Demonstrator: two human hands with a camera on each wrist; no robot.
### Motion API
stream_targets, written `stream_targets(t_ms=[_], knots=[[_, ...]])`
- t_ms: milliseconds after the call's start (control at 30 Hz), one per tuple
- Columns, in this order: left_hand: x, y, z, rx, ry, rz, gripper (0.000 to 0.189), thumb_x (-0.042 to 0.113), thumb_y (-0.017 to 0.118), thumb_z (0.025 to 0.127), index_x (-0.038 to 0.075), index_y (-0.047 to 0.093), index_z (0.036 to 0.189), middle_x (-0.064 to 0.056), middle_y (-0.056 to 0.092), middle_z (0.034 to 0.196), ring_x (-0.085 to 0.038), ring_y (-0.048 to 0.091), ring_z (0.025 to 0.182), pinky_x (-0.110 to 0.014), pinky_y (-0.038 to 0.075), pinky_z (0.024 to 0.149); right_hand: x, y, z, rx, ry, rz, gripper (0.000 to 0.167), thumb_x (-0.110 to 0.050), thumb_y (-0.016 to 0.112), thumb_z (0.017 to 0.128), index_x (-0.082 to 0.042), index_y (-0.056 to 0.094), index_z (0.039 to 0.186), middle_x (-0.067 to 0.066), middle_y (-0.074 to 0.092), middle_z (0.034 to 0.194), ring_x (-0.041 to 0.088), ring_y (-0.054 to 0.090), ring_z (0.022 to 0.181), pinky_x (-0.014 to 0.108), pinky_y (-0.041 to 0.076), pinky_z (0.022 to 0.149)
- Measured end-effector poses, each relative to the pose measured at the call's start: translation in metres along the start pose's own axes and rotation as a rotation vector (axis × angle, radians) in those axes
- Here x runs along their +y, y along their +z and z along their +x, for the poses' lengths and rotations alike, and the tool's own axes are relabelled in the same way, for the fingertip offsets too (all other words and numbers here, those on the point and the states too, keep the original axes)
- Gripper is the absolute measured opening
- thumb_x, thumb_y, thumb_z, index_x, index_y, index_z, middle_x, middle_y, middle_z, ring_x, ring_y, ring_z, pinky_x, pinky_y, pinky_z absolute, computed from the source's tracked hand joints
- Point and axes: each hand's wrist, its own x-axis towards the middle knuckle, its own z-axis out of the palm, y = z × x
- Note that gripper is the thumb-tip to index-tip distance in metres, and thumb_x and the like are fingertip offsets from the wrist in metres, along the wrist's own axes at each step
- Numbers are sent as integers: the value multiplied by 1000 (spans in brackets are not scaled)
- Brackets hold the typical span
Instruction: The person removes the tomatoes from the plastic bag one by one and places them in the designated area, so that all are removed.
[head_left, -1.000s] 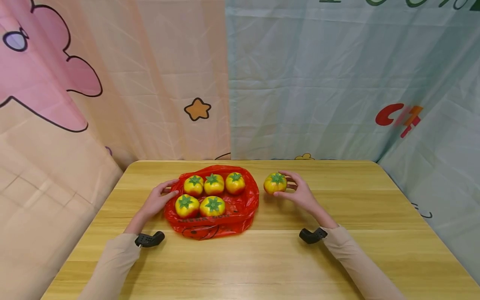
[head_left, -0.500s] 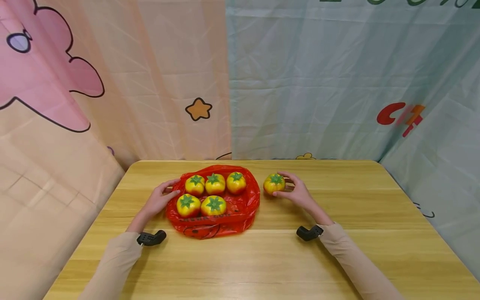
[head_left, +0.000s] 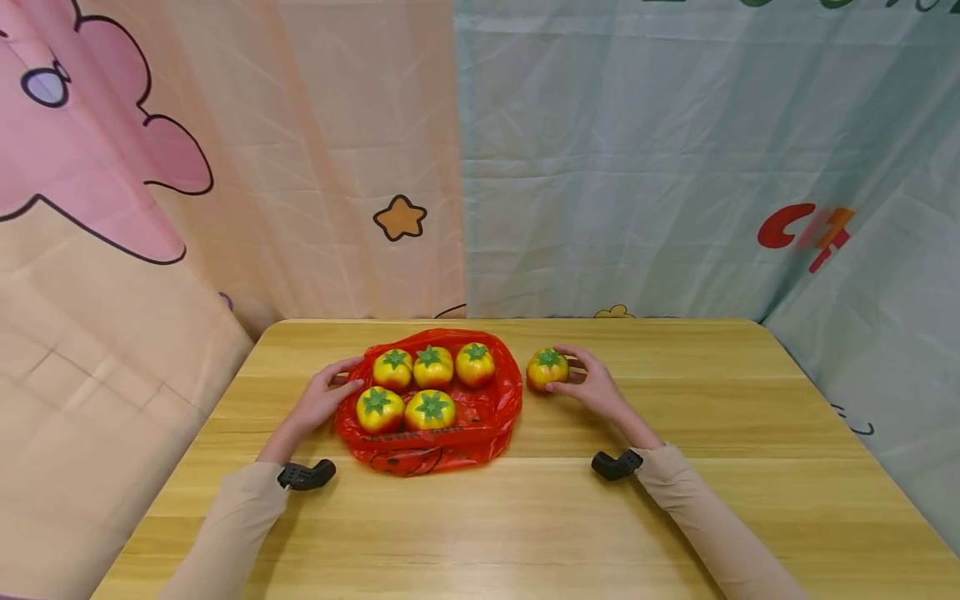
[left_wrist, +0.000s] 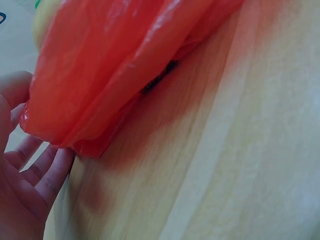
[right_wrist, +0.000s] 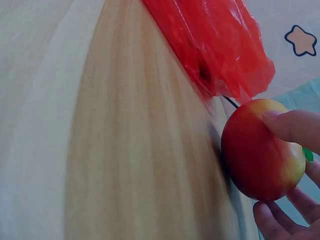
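Observation:
A red plastic bag point(head_left: 480, 408) lies spread on the table, its mouth facing up. Several yellow-red tomatoes with green star-shaped leaf tops, such as the front-left tomato point(head_left: 380, 411), sit in it in two rows. My left hand point(head_left: 318, 400) rests against the bag's left side, thumb and fingertips touching the film without a visible pinch. Right of the bag, my right hand point(head_left: 596, 387) holds another tomato point(head_left: 547, 372) between thumb and fingers. The right wrist view shows this held tomato point(right_wrist: 260, 155) close to the tabletop; whether it touches is unclear.
The wooden table point(head_left: 480, 533) reaches back to a printed curtain point(head_left: 570, 167). Another curtain hangs along the right side. Black wrist cameras, such as the right one point(head_left: 617, 466), sit on both forearms.
My right hand and its tomato have shifted slightly left, nearer the bag. My left hand stays against the bag. The whole head view has drifted a little.

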Motion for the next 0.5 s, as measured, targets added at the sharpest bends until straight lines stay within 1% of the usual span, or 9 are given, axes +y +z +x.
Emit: stream_targets(t_ms=[100,200,300,367,500], knots=[[0,0,0,1,0,-7,51,24,54,99,2,42,143,-27,44,139,-39,49,116,-32,51,87,-7,0,-2,-5,-13,-22,63,4,73,79,14,43,134,33,44,137,50,48,121,57,43,98],[-1,0,1,2,4,-10,51,23,54,99,2,42,143,-27,44,139,-39,50,115,-29,51,85,3,0,2,-4,-13,-31,64,2,74,79,11,44,135,31,43,139,49,48,122,56,43,99],[-1,0,1,3,6,-7,51,23,54,99,2,42,143,-27,45,139,-39,50,115,-30,51,85,17,1,5,0,-12,-40,65,-1,75,79,6,45,137,28,44,140,47,49,122,54,44,99],[-1,0,1,3,7,-2,51,24,54,98,2,42,143,-27,45,138,-39,50,114,-32,51,86,24,1,7,1,-12,-51,66,-4,76,79,3,46,137,26,45,141,45,50,121,52,45,99],[-1,1,1,4,3,3,51,24,54,99,2,42,143,-28,45,138,-39,50,115,-37,51,89,28,1,7,-7,-20,-48,68,-7,78,78,1,46,138,24,45,141,45,52,119,52,46,98]])
